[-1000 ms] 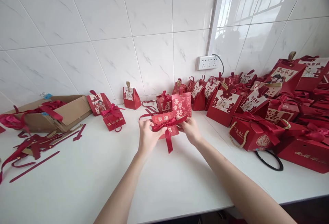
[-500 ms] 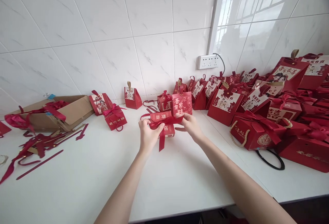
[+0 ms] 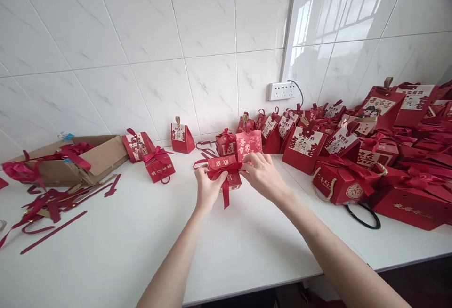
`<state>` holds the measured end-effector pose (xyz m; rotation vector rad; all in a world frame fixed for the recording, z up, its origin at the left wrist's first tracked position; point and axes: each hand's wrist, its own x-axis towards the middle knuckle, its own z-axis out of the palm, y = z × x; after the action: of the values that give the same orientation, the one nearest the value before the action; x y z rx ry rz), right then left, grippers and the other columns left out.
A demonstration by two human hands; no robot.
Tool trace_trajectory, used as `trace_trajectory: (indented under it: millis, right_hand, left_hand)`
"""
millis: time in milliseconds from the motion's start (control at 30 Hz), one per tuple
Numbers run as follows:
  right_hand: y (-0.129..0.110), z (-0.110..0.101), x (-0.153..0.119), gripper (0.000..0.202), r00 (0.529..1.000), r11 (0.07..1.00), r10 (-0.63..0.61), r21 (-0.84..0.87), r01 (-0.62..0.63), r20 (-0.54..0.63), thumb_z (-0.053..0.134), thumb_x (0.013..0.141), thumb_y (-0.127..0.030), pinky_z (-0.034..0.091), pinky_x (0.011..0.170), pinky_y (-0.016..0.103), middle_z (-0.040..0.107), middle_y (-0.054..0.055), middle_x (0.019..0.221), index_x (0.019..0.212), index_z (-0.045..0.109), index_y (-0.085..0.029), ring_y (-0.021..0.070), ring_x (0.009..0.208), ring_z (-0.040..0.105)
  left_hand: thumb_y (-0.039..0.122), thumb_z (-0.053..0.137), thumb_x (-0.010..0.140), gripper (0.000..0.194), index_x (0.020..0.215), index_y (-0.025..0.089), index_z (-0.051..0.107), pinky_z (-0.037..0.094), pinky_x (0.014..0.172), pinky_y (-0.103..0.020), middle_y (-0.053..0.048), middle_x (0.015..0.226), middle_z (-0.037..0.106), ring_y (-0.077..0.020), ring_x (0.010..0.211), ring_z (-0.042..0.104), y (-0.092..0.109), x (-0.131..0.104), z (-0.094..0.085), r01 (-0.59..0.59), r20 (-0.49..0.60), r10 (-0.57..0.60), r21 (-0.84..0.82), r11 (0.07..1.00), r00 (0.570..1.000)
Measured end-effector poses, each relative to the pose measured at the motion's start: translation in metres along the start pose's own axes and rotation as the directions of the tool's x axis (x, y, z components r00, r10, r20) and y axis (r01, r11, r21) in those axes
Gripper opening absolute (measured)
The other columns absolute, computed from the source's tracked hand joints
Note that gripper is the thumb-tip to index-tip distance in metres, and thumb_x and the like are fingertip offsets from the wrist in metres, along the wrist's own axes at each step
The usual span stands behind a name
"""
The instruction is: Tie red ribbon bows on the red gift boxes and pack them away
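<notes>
A small red box (image 3: 223,171) sits on the white worktop (image 3: 106,251) just above the middle of the frame, both hands on it. Its long axis runs left to right across the picture, roughly level, and the face with gold characters tilts up toward the camera. A red ribbon (image 3: 225,190) wraps its middle, with one tail hanging down the near side toward the bottom of the frame.

The left hand (image 3: 207,189) pinches the ribbon at the box's left end, fingers narrow around it. The right hand (image 3: 263,176) lies over the box's right end, fingers curled on the ribbon at the knot.

A second ago the box was held higher and slanted, its right end raised; now it lies flatter and lower, and the right hand has closed in over it from the right.

Just behind stands a printed red bag (image 3: 249,144). A crowd of red gift bags (image 3: 339,176) fills the right of the frame. At the left lie a cardboard box (image 3: 95,155) and loose ribbons (image 3: 49,204).
</notes>
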<state>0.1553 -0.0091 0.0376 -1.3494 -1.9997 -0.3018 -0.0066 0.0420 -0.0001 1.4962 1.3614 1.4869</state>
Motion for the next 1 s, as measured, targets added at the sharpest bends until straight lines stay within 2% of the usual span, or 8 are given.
trace_trajectory:
  millis: [67, 133, 233, 333, 500, 700, 867, 1000]
  right_hand:
    - [-0.011, 0.0, -0.002, 0.024, 0.987, 0.977, 0.146, 0.148, -0.156, 0.072, 0.048, 0.085, -0.025, 0.042, 0.067, 0.036, 0.059, 0.01, 0.082, 0.065, 0.059, -0.018, 0.0197, 0.071, 0.055]
    - [-0.022, 0.001, -0.007, 0.028, 0.908, 0.837, 0.335, 0.363, -0.409, 0.252, 0.048, 0.083, -0.031, 0.04, 0.054, 0.029, 0.057, 0.005, 0.065, 0.059, 0.053, -0.019, 0.0141, 0.054, 0.05]
    - [-0.028, 0.003, -0.012, 0.032, 0.709, 0.376, 0.434, 0.604, -0.703, 0.555, 0.045, 0.082, -0.041, 0.028, 0.038, 0.023, 0.049, -0.002, 0.047, 0.059, 0.046, -0.02, 0.0084, 0.037, 0.04]
    - [-0.026, 0.006, -0.016, 0.03, 0.647, 0.062, 0.408, 0.687, -0.724, 0.644, 0.049, 0.08, -0.043, 0.02, 0.033, 0.019, 0.052, -0.004, 0.051, 0.064, 0.046, -0.019, 0.0048, 0.031, 0.037]
    - [-0.026, 0.012, -0.025, 0.026, 0.608, 0.186, 0.434, 0.595, -0.782, 0.664, 0.053, 0.08, -0.04, 0.024, 0.03, 0.018, 0.058, -0.001, 0.049, 0.068, 0.052, -0.016, 0.0066, 0.031, 0.046]
    - [-0.036, 0.014, -0.03, 0.029, 0.633, 0.069, 0.317, 0.648, -0.758, 0.706, 0.043, 0.084, -0.042, 0.018, 0.029, 0.018, 0.049, -0.006, 0.038, 0.073, 0.052, -0.017, 0.006, 0.025, 0.039]
    - [-0.036, 0.026, -0.04, 0.032, 0.625, 0.381, 0.388, 0.499, -0.778, 0.677, 0.039, 0.086, -0.039, 0.028, 0.034, 0.019, 0.057, -0.003, 0.045, 0.068, 0.052, -0.016, 0.0073, 0.03, 0.049]
    - [-0.027, 0.021, -0.043, 0.031, 0.63, 0.614, 0.3, 0.361, -0.702, 0.716, 0.047, 0.083, -0.036, 0.04, 0.044, 0.02, 0.063, 0.0, 0.054, 0.062, 0.055, -0.015, 0.0076, 0.035, 0.054]
  left_hand:
    - [0.031, 0.073, 0.062, 0.041, 0.08, 0.02, 0.038, 0.046, 0.083, -0.038, -0.003, 0.097, 0.042, -0.0194, 0.097, 0.051, -0.002, 0.0, 0.001, -0.008, -0.006, 0.008, -0.015, 1.0, 1.0]
    - [0.033, 0.072, 0.063, 0.042, 0.081, 0.02, 0.037, 0.047, 0.08, -0.037, -0.002, 0.096, 0.042, -0.0187, 0.094, 0.052, -0.006, 0.001, 0.002, -0.015, 0.016, 0.016, -0.03, 0.999, 1.0]
    - [0.037, 0.073, 0.062, 0.044, 0.081, 0.02, 0.037, 0.046, 0.082, -0.038, -0.002, 0.094, 0.041, -0.019, 0.094, 0.051, -0.01, 0.002, 0.001, -0.017, 0.029, 0.018, -0.029, 0.999, 0.999]
    - [0.04, 0.074, 0.061, 0.046, 0.08, 0.019, 0.038, 0.045, 0.084, -0.038, -0.002, 0.094, 0.041, -0.0193, 0.095, 0.051, -0.011, 0.004, 0.0, 0.006, 0.04, -0.005, -0.023, 1.0, 0.999]
    - [0.036, 0.076, 0.059, 0.047, 0.079, 0.019, 0.038, 0.046, 0.084, -0.037, -0.003, 0.095, 0.041, -0.0193, 0.096, 0.051, -0.001, 0.002, 0.0, 0.073, 0.026, -0.072, -0.042, 0.996, 0.997]
    - [0.03, 0.075, 0.059, 0.045, 0.08, 0.018, 0.038, 0.044, 0.086, -0.038, -0.004, 0.097, 0.039, -0.0195, 0.097, 0.049, 0.014, -0.005, 0.002, 0.111, 0.02, -0.111, -0.012, 0.994, 0.994]
    - [0.028, 0.074, 0.061, 0.044, 0.08, 0.019, 0.035, 0.044, 0.086, -0.036, -0.004, 0.098, 0.037, -0.0175, 0.095, 0.05, 0.014, -0.007, 0.003, 0.105, 0.025, -0.105, -0.013, 0.994, 0.994]
    - [0.026, 0.075, 0.061, 0.045, 0.08, 0.019, 0.035, 0.045, 0.085, -0.037, -0.003, 0.097, 0.037, -0.0173, 0.093, 0.05, 0.013, -0.007, 0.003, 0.1, 0.027, -0.099, -0.031, 0.995, 0.995]
